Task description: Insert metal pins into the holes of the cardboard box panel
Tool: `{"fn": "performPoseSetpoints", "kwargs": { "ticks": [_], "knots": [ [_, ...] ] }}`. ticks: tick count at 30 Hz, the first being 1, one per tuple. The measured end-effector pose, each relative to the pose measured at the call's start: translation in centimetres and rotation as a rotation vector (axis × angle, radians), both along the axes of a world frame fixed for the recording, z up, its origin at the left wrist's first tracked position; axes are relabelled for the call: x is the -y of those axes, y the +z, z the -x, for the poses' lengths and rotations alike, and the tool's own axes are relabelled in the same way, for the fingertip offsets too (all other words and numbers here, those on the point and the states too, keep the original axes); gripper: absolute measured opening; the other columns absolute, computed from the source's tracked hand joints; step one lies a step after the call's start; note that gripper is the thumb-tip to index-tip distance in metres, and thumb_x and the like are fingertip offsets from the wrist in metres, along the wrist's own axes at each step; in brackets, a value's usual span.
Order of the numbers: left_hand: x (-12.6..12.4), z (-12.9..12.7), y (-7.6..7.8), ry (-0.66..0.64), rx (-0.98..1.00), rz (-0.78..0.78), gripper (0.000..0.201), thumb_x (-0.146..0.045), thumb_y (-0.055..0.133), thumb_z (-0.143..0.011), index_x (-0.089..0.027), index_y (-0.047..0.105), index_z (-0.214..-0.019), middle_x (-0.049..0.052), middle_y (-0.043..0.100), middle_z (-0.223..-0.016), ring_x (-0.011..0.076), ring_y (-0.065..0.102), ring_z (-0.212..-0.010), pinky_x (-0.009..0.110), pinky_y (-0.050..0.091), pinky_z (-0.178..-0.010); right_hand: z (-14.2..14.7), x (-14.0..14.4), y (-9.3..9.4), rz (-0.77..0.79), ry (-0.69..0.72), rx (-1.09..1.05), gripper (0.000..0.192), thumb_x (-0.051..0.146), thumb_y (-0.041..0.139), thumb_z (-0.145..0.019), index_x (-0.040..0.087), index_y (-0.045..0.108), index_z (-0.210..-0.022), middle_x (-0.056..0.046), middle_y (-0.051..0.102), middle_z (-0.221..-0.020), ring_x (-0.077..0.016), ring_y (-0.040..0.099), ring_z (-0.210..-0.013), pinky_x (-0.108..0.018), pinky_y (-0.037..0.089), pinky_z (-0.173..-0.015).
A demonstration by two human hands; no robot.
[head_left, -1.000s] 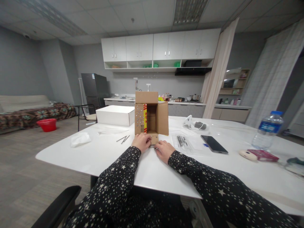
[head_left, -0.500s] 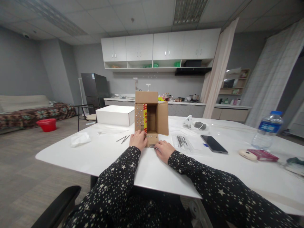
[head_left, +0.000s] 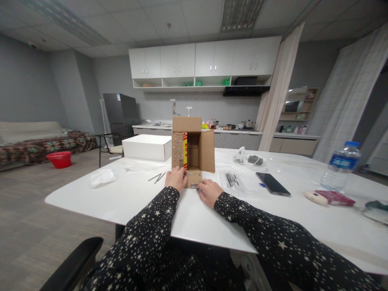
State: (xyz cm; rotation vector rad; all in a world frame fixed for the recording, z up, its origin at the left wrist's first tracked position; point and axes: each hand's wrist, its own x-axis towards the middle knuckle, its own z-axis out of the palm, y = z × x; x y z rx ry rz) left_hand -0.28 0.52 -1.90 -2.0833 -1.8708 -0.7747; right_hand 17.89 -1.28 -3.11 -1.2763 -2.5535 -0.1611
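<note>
A small brown cardboard box [head_left: 194, 143] lies on its side on the white table [head_left: 145, 198], its open mouth and flaps turned toward me. Silver studs dot its left flap and its bottom flap. My left hand [head_left: 176, 178] rests against the box's lower left corner, fingers touching the left flap. My right hand [head_left: 208, 190] lies on the table just in front of the bottom flap, fingertips by some small metal pieces [head_left: 194, 186]. I cannot make out whether either hand pinches anything.
A white box [head_left: 147, 146] stands behind on the left, with a crumpled tissue [head_left: 102, 177] and loose nails [head_left: 157, 177] nearby. To the right are a clear bag of nails [head_left: 233, 180], a black phone [head_left: 273, 184], a water bottle [head_left: 341, 166] and a red pack [head_left: 335, 197].
My left hand has shifted slightly left and up from the bottom flap to the box's left flap. The right hand has stayed put.
</note>
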Motion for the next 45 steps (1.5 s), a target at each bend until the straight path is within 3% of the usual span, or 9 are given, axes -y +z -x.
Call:
{"fn": "performPoseSetpoints", "kwargs": {
  "ticks": [17,28,45],
  "knots": [
    [0.05,-0.14,0.12,0.012,0.001,0.007,0.012,-0.023,0.047,-0.085,-0.020,0.053,-0.095,0.008,0.061,-0.104,0.0245,0.054,-0.102,0.039,0.037,-0.085,0.03,-0.14,-0.23,-0.007,0.001,-0.001,0.026,0.025,0.042,-0.090,0.021,0.064,-0.103,-0.007,0.060,-0.104,-0.0205,0.051,-0.096,-0.032,0.037,-0.078],
    [0.52,-0.52,0.82,-0.020,0.085,-0.074,0.007,-0.023,0.047,-0.085,-0.020,0.051,-0.090,0.006,0.065,-0.095,0.0219,0.058,-0.096,0.036,0.036,-0.084,-0.02,-0.05,-0.12,-0.001,0.004,0.008,0.026,0.025,0.042,-0.091,0.021,0.063,-0.104,-0.008,0.059,-0.104,-0.0208,0.051,-0.097,-0.032,0.036,-0.078],
    [0.09,-0.31,0.38,-0.091,0.140,-0.276,0.002,-0.021,0.052,-0.082,-0.021,0.051,-0.084,0.001,0.066,-0.083,0.0194,0.060,-0.087,0.034,0.036,-0.079,-0.02,-0.16,-0.19,-0.012,0.006,0.002,0.025,0.024,0.042,-0.090,0.021,0.064,-0.102,-0.007,0.060,-0.103,-0.0208,0.051,-0.095,-0.032,0.036,-0.076]
  ]
}}
